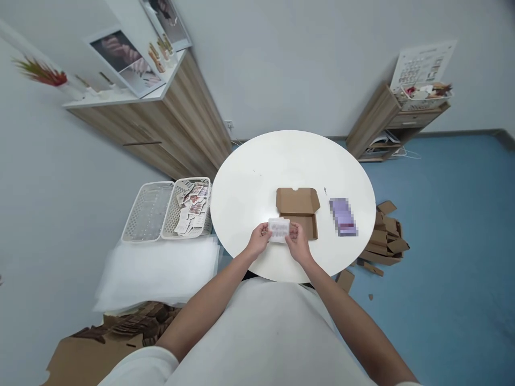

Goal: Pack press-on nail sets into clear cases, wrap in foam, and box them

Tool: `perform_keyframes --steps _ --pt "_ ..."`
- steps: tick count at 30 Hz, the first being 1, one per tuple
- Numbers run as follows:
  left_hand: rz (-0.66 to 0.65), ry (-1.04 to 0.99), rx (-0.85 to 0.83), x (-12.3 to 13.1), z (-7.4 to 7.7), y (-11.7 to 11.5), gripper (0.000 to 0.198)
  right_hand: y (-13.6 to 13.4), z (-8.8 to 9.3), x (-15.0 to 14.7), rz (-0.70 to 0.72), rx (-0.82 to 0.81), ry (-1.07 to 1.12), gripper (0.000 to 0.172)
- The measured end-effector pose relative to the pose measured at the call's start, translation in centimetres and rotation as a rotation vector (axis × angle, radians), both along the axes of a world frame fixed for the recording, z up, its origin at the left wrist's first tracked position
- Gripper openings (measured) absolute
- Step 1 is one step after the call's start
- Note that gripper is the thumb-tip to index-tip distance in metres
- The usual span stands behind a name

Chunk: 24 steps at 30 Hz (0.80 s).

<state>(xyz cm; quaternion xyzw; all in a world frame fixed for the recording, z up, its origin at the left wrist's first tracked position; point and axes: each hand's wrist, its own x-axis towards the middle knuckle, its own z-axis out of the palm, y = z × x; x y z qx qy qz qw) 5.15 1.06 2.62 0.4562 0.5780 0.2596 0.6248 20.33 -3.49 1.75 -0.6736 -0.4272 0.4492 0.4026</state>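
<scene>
Between my two hands is a small clear plastic case [278,229] with pale items inside, held above the near part of the round white table [249,171]. My left hand [259,239] grips its left edge, thumb in front. The right edge is pinched by my right hand [298,241]. Just behind and to the right, an open brown cardboard box [298,201] lies on the table with its lid folded back; my right hand covers part of its tray.
Right of the box are a pen [325,191] and a blurred purple item [343,217]. White baskets [174,212] with clear cases and printed packets stand left, above translucent sheets [156,273]. Folded cardboard boxes [386,238] sit on the floor at right.
</scene>
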Motion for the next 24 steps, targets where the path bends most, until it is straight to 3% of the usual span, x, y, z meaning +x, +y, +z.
perform_keyframes --steps 4,7,13,24 --pt "-0.021 0.172 0.097 3.3 -0.5 0.1 0.039 -0.8 -0.3 2.8 -0.023 0.023 -0.095 0.028" --pt "-0.093 0.293 0.180 4.9 -0.9 0.5 0.032 -0.7 -0.7 4.3 0.005 0.019 -0.188 0.018" --pt "-0.204 0.422 0.265 6.4 -1.5 1.1 0.019 -0.1 -1.8 5.9 0.088 -0.029 -0.297 0.025" --pt "-0.394 0.376 0.329 6.6 -1.6 0.3 0.043 0.3 -3.0 6.2 0.184 -0.047 -0.412 0.034"
